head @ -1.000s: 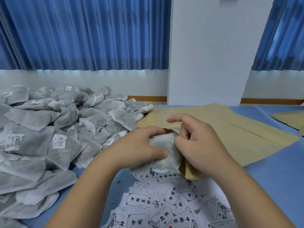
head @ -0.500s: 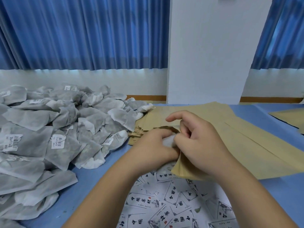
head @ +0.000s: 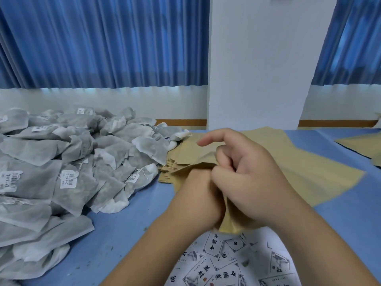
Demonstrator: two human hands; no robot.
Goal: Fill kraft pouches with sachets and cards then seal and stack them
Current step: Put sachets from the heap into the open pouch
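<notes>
Head view is showing the left grip (head: 195, 195) sitting inside the open mouth of a kraft pouch (head: 232, 225), which is being held just above the blue counter (head: 123, 234) in front of the person. Its fingers are lying hidden inside the paper, so whether they are together, apart or clasping anything cannot be told. No sachet is showing at the mouth of the pouch.

The right grip (head: 249, 178) is clamping the pouch's upper edge between thumb and curled fingers, with the index finger sticking out straight above the opening. The pouch's lower corner is hanging over a loose spread of printed cards (head: 226, 263) lying at the near edge of the counter.

A big heap of grey sachets (head: 72, 162) with white barcode tags is covering the left side of the counter. Behind the hands, a fanned stack of flat pouches (head: 309, 172) is lying beside the heap, touching its right edge. More brown paper (head: 360, 143) is lying at the far right, well apart. Blue curtains (head: 103, 38) and a white pillar (head: 257, 58) are standing behind.
</notes>
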